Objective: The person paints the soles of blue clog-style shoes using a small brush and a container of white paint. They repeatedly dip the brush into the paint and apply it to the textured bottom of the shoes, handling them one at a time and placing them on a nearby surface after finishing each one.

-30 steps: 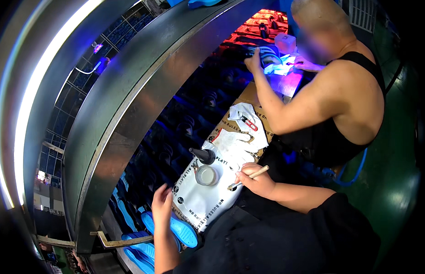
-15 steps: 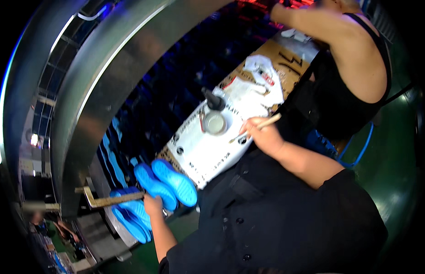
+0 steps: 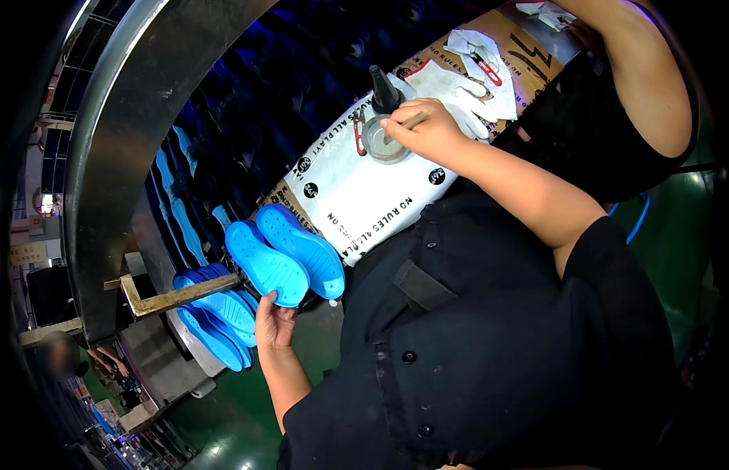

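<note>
2 blue soles (image 3: 262,262) lie side by side, overlapping, at the near end of the white sheet (image 3: 372,200), while 1 cup (image 3: 384,159) and 1 black bottle (image 3: 385,94) stand at its far end. The left hand (image 3: 276,323) grips the lower tip of the left sole, just ahead of it, long axis slanting upper left to lower right. The right hand (image 3: 431,133) clasps 1 brush (image 3: 417,120) over the cup, handle pointing up and right

Green floor (image 3: 231,415) (shiny in patches) spreads below the left hand (image 3: 275,325); a curved metal arch (image 3: 137,94) stands beyond it, leftward.
</note>
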`<state>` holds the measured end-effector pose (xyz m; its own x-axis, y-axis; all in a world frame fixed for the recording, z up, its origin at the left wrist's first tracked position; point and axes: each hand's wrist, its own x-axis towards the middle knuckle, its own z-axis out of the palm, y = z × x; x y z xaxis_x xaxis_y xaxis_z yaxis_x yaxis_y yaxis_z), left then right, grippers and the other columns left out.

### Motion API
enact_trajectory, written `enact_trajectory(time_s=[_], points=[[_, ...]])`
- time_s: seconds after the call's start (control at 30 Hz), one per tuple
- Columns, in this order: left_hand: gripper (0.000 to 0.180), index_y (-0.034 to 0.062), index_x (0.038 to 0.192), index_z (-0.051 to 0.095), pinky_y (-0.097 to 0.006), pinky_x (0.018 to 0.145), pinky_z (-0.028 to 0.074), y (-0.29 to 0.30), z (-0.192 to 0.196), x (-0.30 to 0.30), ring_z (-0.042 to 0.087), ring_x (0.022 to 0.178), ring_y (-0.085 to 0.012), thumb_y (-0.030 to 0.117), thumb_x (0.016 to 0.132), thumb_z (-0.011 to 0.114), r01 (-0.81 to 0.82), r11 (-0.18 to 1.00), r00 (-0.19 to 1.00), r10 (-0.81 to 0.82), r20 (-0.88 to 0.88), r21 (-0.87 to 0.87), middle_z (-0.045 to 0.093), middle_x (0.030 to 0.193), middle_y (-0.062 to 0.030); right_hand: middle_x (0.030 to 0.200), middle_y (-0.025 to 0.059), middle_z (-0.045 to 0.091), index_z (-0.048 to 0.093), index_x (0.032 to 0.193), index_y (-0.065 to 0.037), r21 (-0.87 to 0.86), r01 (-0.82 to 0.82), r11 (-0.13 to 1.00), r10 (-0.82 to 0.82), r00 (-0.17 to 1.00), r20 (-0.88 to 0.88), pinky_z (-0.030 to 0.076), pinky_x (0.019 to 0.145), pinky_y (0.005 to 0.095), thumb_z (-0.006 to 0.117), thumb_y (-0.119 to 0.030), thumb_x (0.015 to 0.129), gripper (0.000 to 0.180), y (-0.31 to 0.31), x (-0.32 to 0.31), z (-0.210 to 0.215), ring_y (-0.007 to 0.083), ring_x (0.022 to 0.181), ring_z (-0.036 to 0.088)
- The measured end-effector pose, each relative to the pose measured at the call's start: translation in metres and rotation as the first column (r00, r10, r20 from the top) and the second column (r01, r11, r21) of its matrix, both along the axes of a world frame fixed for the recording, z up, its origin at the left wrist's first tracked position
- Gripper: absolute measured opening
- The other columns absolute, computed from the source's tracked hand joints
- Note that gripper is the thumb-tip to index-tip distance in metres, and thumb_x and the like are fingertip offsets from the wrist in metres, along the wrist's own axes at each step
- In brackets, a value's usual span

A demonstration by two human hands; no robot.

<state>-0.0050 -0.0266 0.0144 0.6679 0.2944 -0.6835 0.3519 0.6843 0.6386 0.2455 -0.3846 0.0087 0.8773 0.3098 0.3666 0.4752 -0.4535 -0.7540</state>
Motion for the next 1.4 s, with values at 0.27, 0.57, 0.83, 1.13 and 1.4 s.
enact_trajectory(time_s=[0.27, 0.57, 0.83, 1.13, 1.4], points=[[0.013, 0.0073, 0.087, 0.055, -0.024, 0.041, 0.035, -0.006, -0.010, 0.005, 0.050, 0.050, -0.0134, 0.014, 0.081, 0.064, 0.055, 0.998, 0.998, -0.055, -0.002, -0.044, 0.059, 0.069, -0.0038, 0.060, 0.0052, 0.059, 0.063, 0.062, -0.008, -0.062, 0.071, 0.996, -0.063, 0.992, 0.112, 0.042, 0.066, 0.0375, 0.062, -0.028, 0.082, 0.028, 0.002, 0.000, -0.001, 0.0268, 0.064, 0.057], [0.041, 0.0011, 0.120, 0.045, -0.031, 0.054, 0.052, -0.060, 0.033, 0.034, 0.061, 0.066, -0.0232, 0.011, 0.082, 0.058, 0.074, 0.946, 0.964, -0.149, 0.222, 0.314, 0.060, 0.096, -0.0135, 0.077, 0.0039, 0.062, 0.066, 0.080, -0.002, 0.499, 0.215, 0.840, 0.007, 0.914, -0.406, 0.043, 0.071, 0.0253, 0.051, -0.035, 0.094, 0.039, -0.003, -0.019, 0.033, 0.0120, 0.072, 0.054], [0.036, -0.0063, 0.112, 0.045, -0.030, 0.068, 0.052, -0.124, 0.061, 0.075, 0.061, 0.073, -0.0178, 0.002, 0.080, 0.059, -0.013, 0.650, 0.898, -0.326, 0.295, 0.759, 0.060, 0.092, -0.0139, 0.074, 0.0045, 0.061, 0.066, 0.077, 0.000, 0.546, -0.129, 0.828, 0.291, 0.931, -0.221, 0.046, 0.067, 0.0258, 0.051, -0.027, 0.095, 0.036, 0.009, -0.072, 0.076, 0.0115, 0.071, 0.056], [0.033, -0.0059, 0.107, 0.051, -0.029, 0.080, 0.047, -0.141, 0.071, 0.073, 0.061, 0.084, -0.0173, 0.000, 0.076, 0.061, -0.137, 0.510, 0.828, -0.412, 0.381, 0.849, 0.063, 0.095, -0.0121, 0.062, 0.0054, 0.058, 0.065, 0.067, -0.005, 0.199, -0.345, 0.917, 0.285, 0.917, 0.278, 0.039, 0.063, 0.0325, 0.061, -0.015, 0.082, 0.018, 0.028, -0.092, 0.077, 0.0215, 0.060, 0.054], [0.031, -0.0051, 0.103, 0.053, -0.028, 0.076, 0.047, -0.140, 0.069, 0.070, 0.061, 0.079, -0.0157, -0.001, 0.074, 0.061, -0.175, 0.463, 0.817, -0.425, 0.391, 0.869, 0.064, 0.090, -0.0108, 0.060, 0.0050, 0.057, 0.064, 0.066, -0.005, 0.151, -0.335, 0.930, 0.276, 0.909, 0.313, 0.039, 0.063, 0.0331, 0.063, -0.015, 0.081, 0.018, 0.023, -0.093, 0.078, 0.0219, 0.057, 0.054]])
